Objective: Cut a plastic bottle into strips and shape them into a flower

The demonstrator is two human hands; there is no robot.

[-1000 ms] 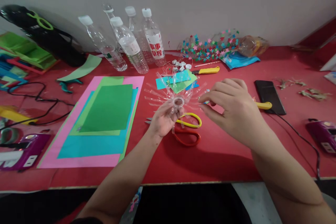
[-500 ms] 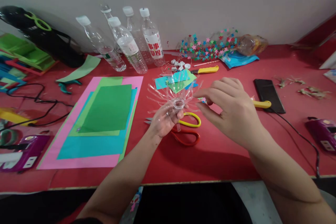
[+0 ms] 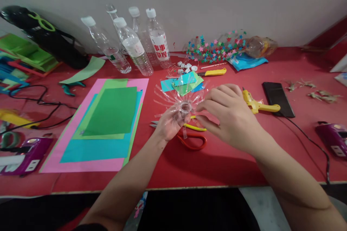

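My left hand (image 3: 171,124) is closed around a clear plastic bottle top (image 3: 185,107) cut into many thin strips that fan outward, its round neck facing up. Close by on the right hovers my right hand (image 3: 226,115), its thumb and index finger curved and apart at the strips' right side; I see nothing between them. Scissors (image 3: 196,142) with one red and one yellow handle lie on the table under the bottle top, partly covered by the left hand. Beyond the strips are blue and green paper pieces (image 3: 187,83).
Stacked coloured sheets (image 3: 108,112) lie at left. Several plastic bottles (image 3: 134,48) stand against the wall. A yellow utility knife (image 3: 215,72) lies behind the paper pieces. To the right are a yellow glue gun (image 3: 257,106), a black phone (image 3: 278,97) and a cable (image 3: 311,137).
My right hand has moved left and slightly down, closer to the bottle top's strips, uncovering more of the glue gun. The left hand keeps its hold, nearly still.
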